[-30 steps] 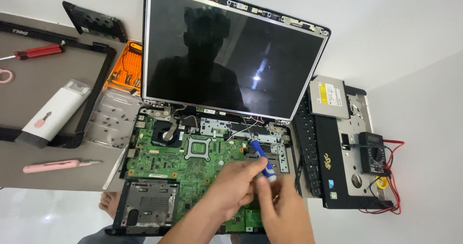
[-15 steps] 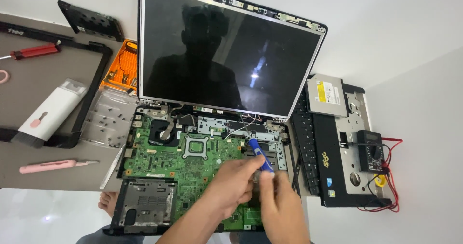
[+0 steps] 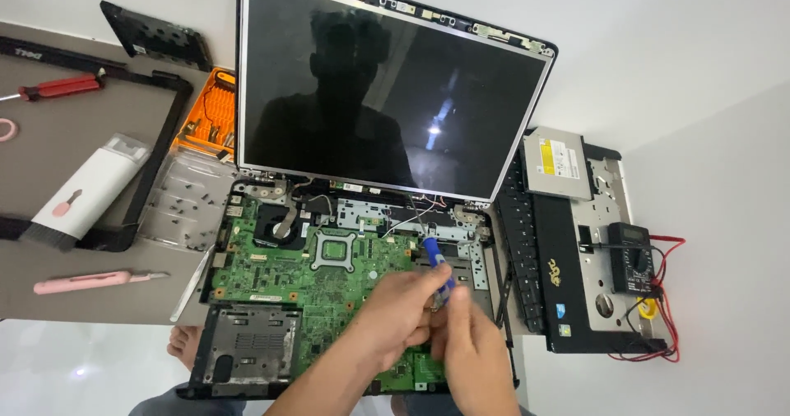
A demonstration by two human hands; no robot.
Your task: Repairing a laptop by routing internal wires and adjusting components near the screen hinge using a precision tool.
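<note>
A dismantled laptop lies open before me, its green motherboard (image 3: 329,280) bare and its dark screen (image 3: 387,95) standing upright behind. My left hand (image 3: 395,317) and my right hand (image 3: 469,342) meet over the board's right part. Between them they grip a blue-handled screwdriver (image 3: 434,255), which slants up to the left with its handle end near the hinge. I cannot tell where its tip touches; the fingers hide it.
A removed keyboard and palm rest (image 3: 559,268) lie to the right with an optical drive (image 3: 558,162) and a multimeter (image 3: 630,255) with red leads. To the left are a screen bezel (image 3: 160,148), orange bit case (image 3: 210,124), clear screw tray (image 3: 185,202), white brush tool (image 3: 86,187), pink tool (image 3: 82,282) and red screwdriver (image 3: 62,87).
Both hands have stayed on the screwdriver over the board's right side and shifted only slightly. The view has drifted a little.
</note>
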